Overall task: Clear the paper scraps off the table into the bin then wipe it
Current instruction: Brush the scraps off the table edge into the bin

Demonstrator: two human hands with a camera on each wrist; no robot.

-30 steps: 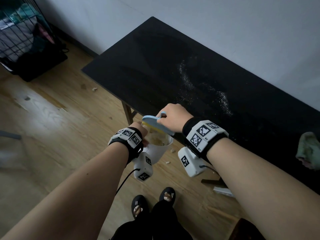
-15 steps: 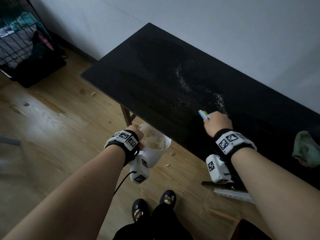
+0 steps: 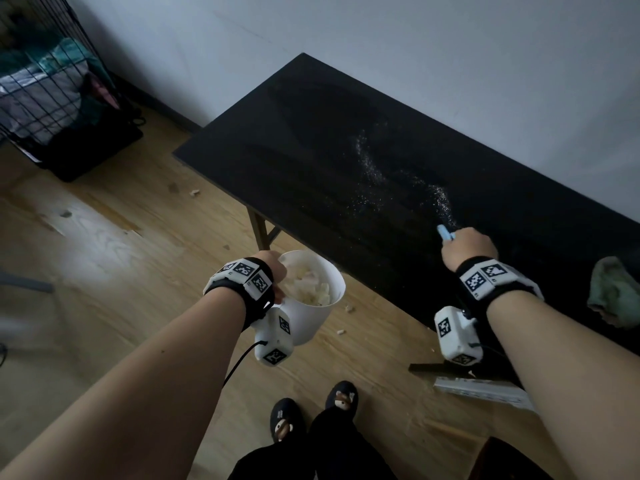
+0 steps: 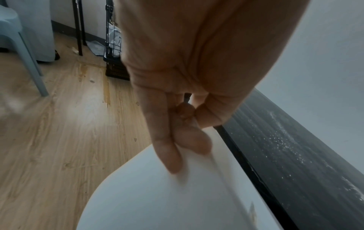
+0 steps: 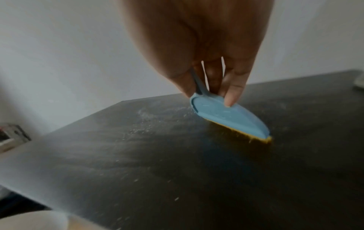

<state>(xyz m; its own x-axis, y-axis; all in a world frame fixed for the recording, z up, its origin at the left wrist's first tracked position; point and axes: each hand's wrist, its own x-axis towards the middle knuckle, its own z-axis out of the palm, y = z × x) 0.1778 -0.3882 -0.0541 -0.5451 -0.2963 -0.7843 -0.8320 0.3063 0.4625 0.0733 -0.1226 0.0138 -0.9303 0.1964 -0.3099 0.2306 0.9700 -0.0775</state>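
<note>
Landmark: long black rectangular table (image 3: 311, 161) against the wall.

Left hand (image 3: 273, 268) grips the rim of a white round plastic bin (image 3: 311, 317), thumb inside and fingers curled on the outer wall, held just off the table's near edge, below its top. Pale paper scraps (image 3: 311, 289) already lie in the bin, so most of the clearing looks done.

Right hand (image 3: 467, 247) sits over the table's middle, fingers clamped on the handle of a small blue plastic brush with yellow bristles (image 5: 230, 118), bristles down on the tabletop.

Left on the table: a streak of fine white crumbs (image 3: 370, 168) running back from the brush toward the wall. A few scraps (image 3: 348, 308) lie on the wooden floor below the near edge.

Wiping apparently not begun: crumpled green cloth (image 3: 613, 292) lies at the table's right end, untouched.
</note>
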